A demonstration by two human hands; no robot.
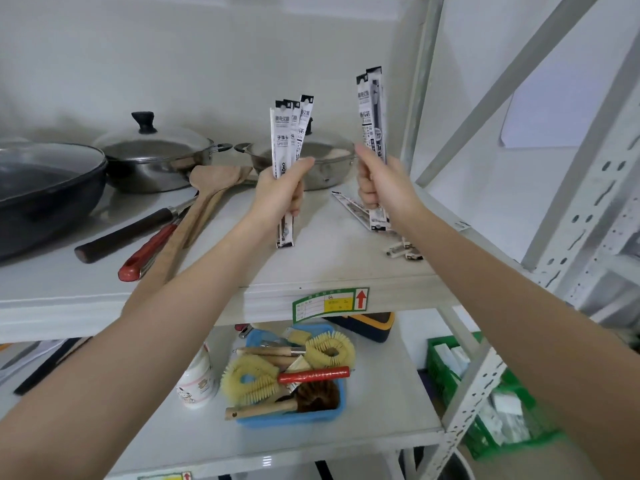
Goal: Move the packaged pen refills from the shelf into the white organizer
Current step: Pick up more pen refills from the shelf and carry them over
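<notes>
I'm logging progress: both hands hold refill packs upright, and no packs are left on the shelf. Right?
Not quite. The left hand and right hand do hold refill packs upright, but the head view shows more loose packs lying on the shelf below the right hand.

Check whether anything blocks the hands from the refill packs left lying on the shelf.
Nothing visible blocks them, but both the left hand and right hand already grip packs. The loose packs lie in the open on the shelf, under the right forearm.
</notes>
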